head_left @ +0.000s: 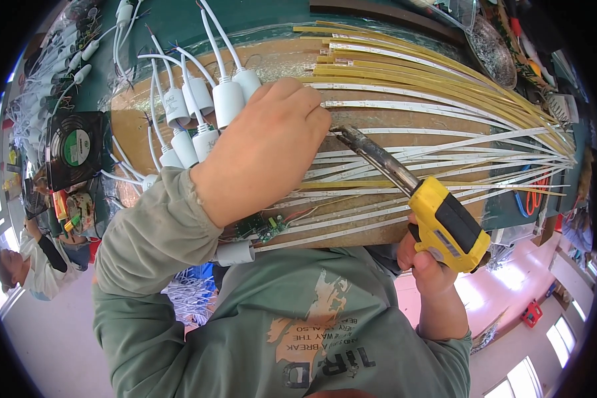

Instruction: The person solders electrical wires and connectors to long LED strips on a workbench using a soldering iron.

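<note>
Your right hand (431, 265) is holding the yellow soldering gun (448, 229), whose barrel is pointing away from that hand, its tip sitting just beside your left hand's fingers. Your left hand (265, 149) is hovering with curled fingers over the brown board (391, 121); its fingertips are hiding from view, so I cannot tell what it is gripping. White strips (438, 108) are lying right of it, and yellow strips (404, 73) are lying beyond those. White caps (229, 103) are clustering at its left, and a circuit board (262, 229) is lying on its near side.
</note>
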Motion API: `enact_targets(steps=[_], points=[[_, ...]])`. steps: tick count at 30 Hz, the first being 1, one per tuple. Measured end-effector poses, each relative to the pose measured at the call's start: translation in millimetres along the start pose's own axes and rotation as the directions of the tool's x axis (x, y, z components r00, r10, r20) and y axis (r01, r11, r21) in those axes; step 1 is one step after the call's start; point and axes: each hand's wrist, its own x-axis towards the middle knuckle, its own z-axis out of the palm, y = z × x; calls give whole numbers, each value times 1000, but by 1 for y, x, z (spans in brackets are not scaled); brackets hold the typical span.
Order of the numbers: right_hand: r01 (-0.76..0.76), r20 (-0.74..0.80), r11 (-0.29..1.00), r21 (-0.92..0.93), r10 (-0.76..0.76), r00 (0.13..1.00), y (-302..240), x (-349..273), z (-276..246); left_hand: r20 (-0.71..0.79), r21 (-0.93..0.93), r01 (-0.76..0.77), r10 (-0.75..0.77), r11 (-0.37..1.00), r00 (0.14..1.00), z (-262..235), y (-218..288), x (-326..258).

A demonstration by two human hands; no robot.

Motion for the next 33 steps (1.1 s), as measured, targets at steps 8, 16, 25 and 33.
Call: enact_targets(steps=[8,16,25,33], points=[[-10,4,1000,14,10,1000,-4,3,1,11,4,6,-6,1000,1000,0,0,0],[-68,-22,997,38,69,997,-2,1,2,-8,-11,7,-7,1000,1000,0,1,0],[-44,-47,988,146,51,998,-4,1,3,-1,-10,-3,3,1000,1000,0,0,0],[-36,-45,986,164,44,998,-3,1,2,7,-16,0,0,1000,1000,-1,0,0]])
